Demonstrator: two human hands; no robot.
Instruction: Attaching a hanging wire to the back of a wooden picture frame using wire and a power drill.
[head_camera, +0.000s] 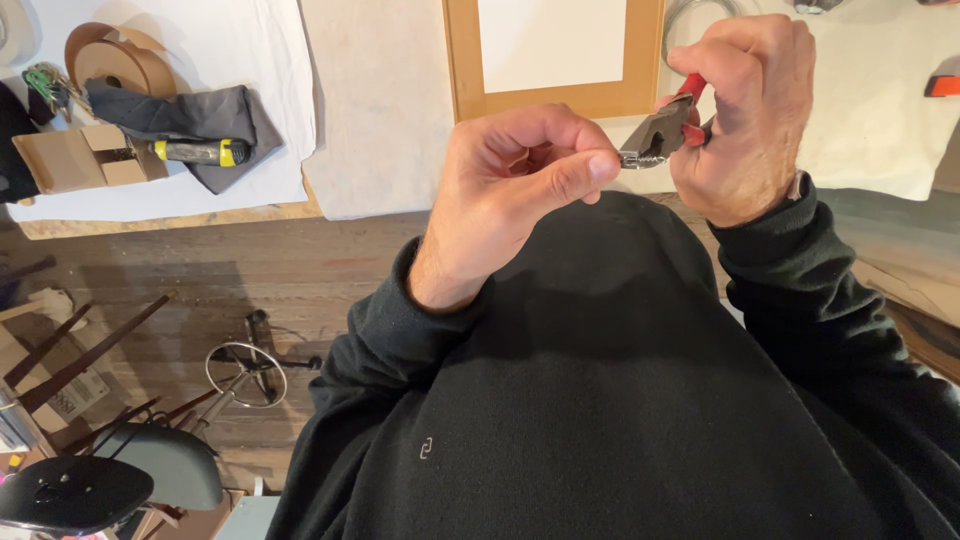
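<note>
- The right hand (745, 110) grips red-handled pliers (665, 128), whose long axis slants down toward the left hand (510, 190); the nose sits closed on a small silvery piece (632, 159), held in the air above the worktop's (380, 120) near edge.
- Left thumb and forefinger (580, 165) are pressed together, pinching at that piece from the left, touching the pliers' tip.
- The piece is mostly hidden; its kind can't be made out.

Below you lies a worn wooden plank floor (240, 270). Ahead, your workbench (160, 222) wears a white cloth (250, 60). At lower left stand 2 dark chairs (75, 492), beside a wire stool frame (246, 374).
</note>
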